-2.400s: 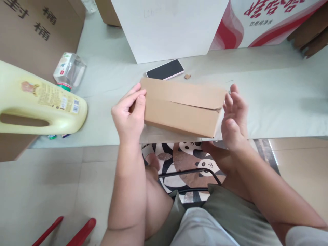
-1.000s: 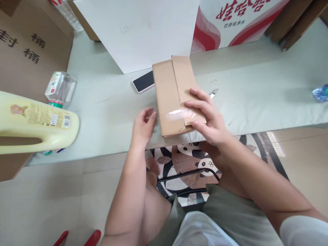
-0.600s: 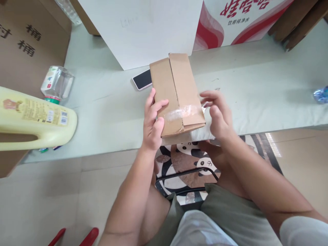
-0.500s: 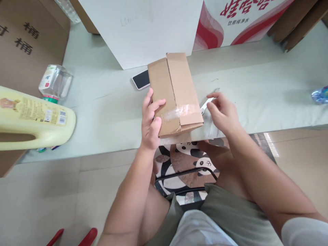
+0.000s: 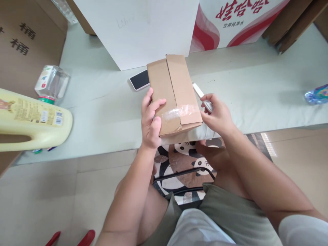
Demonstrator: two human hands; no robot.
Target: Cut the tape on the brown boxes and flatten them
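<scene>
A small brown cardboard box [image 5: 176, 85] sits near the table's front edge, tilted towards me, with clear tape across the lower end of its top seam. My left hand [image 5: 151, 119] grips its left side, the thumb and a finger over the top face. Just right of the box, my right hand [image 5: 217, 112] holds a slim white utility knife [image 5: 198, 90] between thumb and fingers. The knife's far end points up and left, beside the box's right edge; whether its blade is out I cannot tell. A phone [image 5: 139, 80] lies partly hidden behind the box.
A pale yellow jug [image 5: 38, 119] and a clear bottle [image 5: 52, 82] lie at the left by a large carton [image 5: 30, 20]. White board-like packaging [image 5: 148, 30] and a red-and-white carton [image 5: 230, 24] stand behind. A plastic bottle [image 5: 317, 95] lies far right.
My right hand has turned the utility knife, so its far end now points up and left instead of up and right. My left hand and the box stay put. The view has shifted slightly.
</scene>
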